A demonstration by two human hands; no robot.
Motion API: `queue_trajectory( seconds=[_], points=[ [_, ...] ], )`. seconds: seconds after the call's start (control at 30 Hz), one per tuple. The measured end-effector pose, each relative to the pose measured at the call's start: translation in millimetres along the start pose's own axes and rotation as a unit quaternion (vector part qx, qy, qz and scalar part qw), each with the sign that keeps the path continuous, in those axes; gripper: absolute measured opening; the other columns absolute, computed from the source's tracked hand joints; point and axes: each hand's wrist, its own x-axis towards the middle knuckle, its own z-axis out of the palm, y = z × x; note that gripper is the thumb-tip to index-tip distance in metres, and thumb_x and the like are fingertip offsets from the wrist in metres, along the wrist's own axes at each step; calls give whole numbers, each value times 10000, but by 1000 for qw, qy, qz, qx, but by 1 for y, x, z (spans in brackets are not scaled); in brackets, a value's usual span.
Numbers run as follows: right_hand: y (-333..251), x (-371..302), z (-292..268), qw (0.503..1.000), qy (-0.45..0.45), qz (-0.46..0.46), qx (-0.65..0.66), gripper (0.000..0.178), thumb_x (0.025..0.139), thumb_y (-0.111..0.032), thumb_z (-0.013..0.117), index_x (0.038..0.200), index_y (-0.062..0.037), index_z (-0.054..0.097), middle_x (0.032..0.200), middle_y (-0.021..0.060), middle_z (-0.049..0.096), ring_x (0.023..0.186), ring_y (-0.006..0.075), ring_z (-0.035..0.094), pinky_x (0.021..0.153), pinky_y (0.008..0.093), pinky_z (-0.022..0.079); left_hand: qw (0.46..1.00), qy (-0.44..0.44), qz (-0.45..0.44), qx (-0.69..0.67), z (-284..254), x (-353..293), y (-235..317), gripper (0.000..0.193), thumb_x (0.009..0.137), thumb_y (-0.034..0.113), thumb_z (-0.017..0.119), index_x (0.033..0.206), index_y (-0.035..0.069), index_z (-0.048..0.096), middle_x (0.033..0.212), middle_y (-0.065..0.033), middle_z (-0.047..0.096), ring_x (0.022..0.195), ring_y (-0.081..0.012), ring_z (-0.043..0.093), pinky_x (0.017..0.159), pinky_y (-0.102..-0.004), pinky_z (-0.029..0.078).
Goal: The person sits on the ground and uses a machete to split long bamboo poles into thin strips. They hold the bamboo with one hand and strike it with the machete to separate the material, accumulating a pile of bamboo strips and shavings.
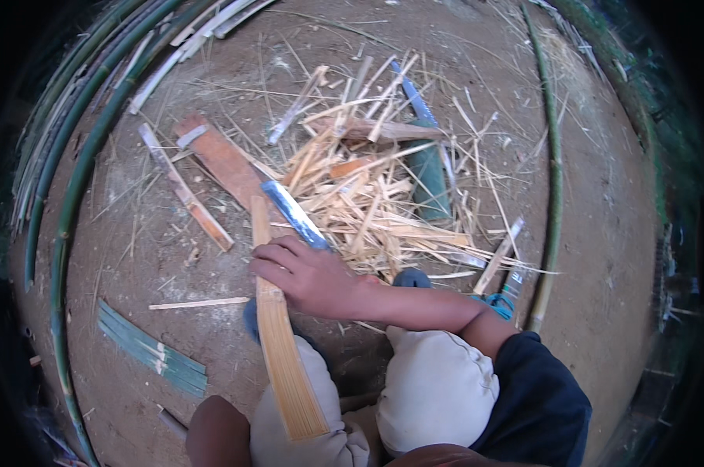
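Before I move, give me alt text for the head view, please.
A bare right hand curls over a long, flat, tan bamboo strip reaching over the person's left thigh. A shiny metal blade shows just beyond the hand, near heaped pale shavings on brown dirt ground.

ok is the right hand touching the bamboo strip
Touching: the head view shows the right hand with its fingers curled across the bamboo strip, covering part of it.

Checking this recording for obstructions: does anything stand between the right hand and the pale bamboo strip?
Nothing visible: the right hand lies across the bamboo strip, fingers curled over it. The metal blade shows just beyond the hand, right of the strip, not between them; what lies under the hand is hidden.
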Motion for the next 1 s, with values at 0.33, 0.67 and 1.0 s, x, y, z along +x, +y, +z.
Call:
queue_trajectory(
  seconds=[0.33,0.67,1.0],
  points=[
    [16,67,-9,987,-134,-41,-73,239,801,-143,632,1012,-49,572,981,89,601,932,270,602,682,370,539,998,17,-51,25,-26,-9,-22,640,984,406,279,1140,-160,535,1127,-321,575,1015,-404,587,926,-526,475],
    [9,101,13,997,-23,-18,-76,211,795,-174,677,939,-46,590,883,107,608,843,270,629,644,387,547,887,22,-436,-149,54,-40,-105,636,1016,431,241,1167,-122,516,996,-263,618,938,-352,628,867,-424,499],
    [17,54,29,998,-56,31,-10,536,830,-235,672,1278,-24,467,1050,160,543,974,322,588,717,387,557,794,65,-483,-364,46,-39,-64,570,971,540,343,819,18,514,515,9,372,414,-86,311,463,-233,250]
  ],
)
